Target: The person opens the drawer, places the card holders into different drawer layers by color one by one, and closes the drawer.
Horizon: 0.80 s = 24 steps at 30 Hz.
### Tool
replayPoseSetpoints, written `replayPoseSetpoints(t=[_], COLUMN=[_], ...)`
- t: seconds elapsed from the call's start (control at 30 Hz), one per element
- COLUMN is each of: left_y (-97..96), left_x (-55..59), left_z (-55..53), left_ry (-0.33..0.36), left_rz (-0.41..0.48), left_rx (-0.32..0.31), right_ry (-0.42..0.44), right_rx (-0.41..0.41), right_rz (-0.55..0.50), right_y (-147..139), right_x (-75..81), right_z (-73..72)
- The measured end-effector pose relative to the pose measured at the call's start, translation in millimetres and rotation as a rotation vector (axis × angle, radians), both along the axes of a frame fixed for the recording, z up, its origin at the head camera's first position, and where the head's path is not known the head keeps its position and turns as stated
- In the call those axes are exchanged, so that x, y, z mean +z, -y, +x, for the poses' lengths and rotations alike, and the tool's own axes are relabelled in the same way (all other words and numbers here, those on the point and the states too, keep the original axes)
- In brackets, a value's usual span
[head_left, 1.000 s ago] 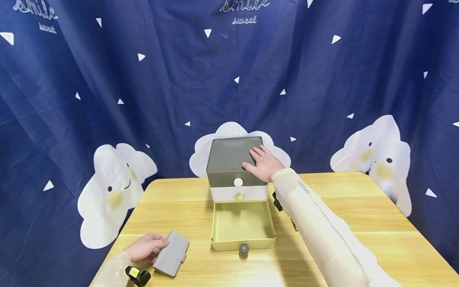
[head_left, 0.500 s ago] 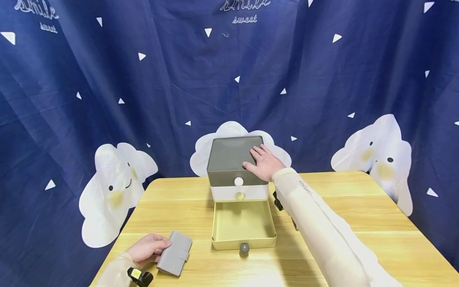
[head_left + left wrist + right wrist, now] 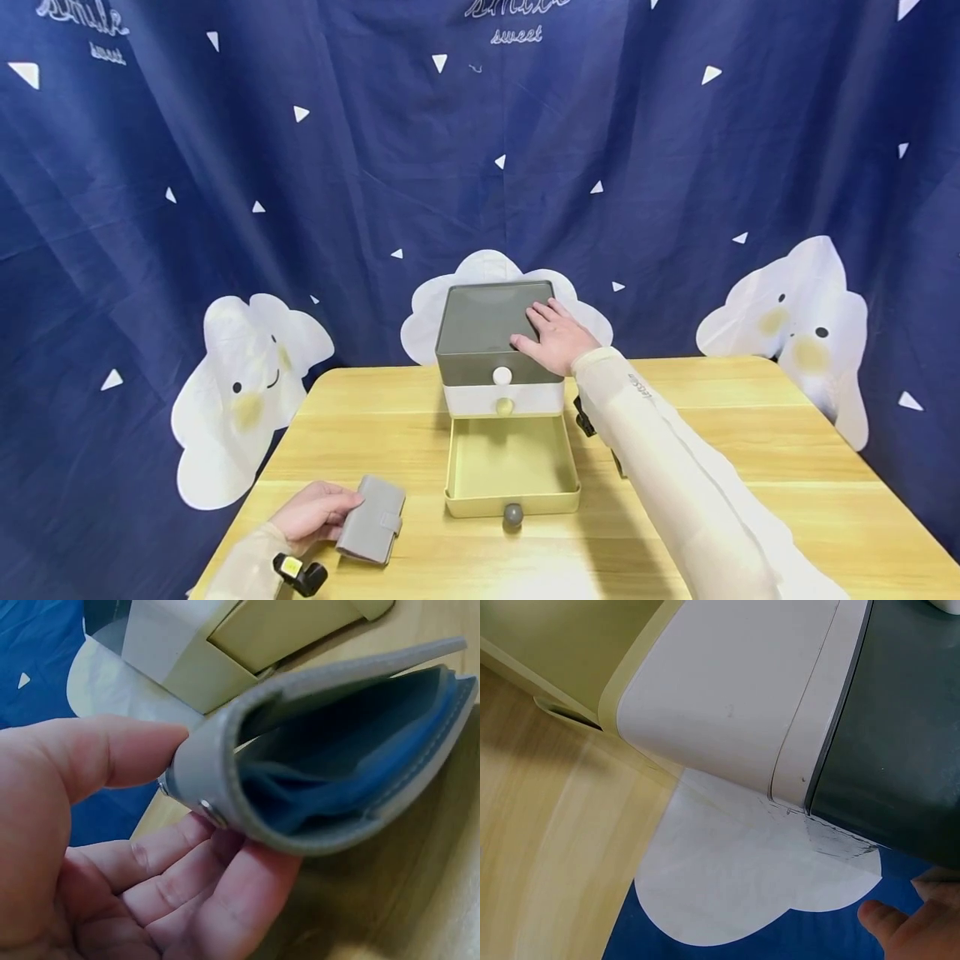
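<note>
My left hand [image 3: 313, 510] pinches a grey wallet [image 3: 375, 521] by its left edge, low over the front left of the table. In the left wrist view the thumb lies above the wallet's spine [image 3: 202, 761] and the fingers support it from below. Its folds gape a little, showing a blue lining [image 3: 330, 791] and a metal snap. My right hand [image 3: 561, 340] rests with spread fingers on the right side of the dark grey top of a small drawer cabinet [image 3: 483, 321]. The cabinet's yellow bottom drawer [image 3: 517, 505] stands pulled out and holds nothing.
Above the drawer are a white tier [image 3: 472, 401] with a yellow knob and a grey tier with a white knob. The wooden table [image 3: 712, 433] extends on both sides. A blue curtain [image 3: 360, 167] with white clouds hangs behind it.
My left hand has carried the wallet slightly to the right and away from me. The right hand keeps its place on the cabinet, and the head view has shifted a little.
</note>
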<state>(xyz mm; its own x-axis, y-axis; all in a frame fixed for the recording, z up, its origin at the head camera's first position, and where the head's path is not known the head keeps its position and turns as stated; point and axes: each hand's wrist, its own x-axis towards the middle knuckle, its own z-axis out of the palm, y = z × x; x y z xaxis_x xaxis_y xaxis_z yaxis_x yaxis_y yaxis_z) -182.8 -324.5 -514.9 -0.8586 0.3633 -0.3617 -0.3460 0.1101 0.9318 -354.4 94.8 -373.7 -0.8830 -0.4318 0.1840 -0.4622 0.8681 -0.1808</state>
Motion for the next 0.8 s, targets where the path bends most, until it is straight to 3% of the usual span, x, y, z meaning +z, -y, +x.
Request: replayPoseSetpoints(t=[0.43,0.67,0.8], left_y=[-6.7,-17.4,-26.0], left_x=[19.9,32.2,39.6], left_z=[-1.2,-0.9,-0.3], left_ry=[-0.044,-0.043,-0.048], left_rz=[0.069,0.095,0.102], left_rx=[0.083,0.207,0.244], right_ry=[-0.002,-0.012,-0.008], right_rx=[0.003,0.015,0.013], right_rz=[-0.009,-0.013,-0.010], right_y=[-0.8,-1.1,-0.7], right_x=[-2.3,-2.7,-1.9], right_z=[-3.6,-3.6,-2.4])
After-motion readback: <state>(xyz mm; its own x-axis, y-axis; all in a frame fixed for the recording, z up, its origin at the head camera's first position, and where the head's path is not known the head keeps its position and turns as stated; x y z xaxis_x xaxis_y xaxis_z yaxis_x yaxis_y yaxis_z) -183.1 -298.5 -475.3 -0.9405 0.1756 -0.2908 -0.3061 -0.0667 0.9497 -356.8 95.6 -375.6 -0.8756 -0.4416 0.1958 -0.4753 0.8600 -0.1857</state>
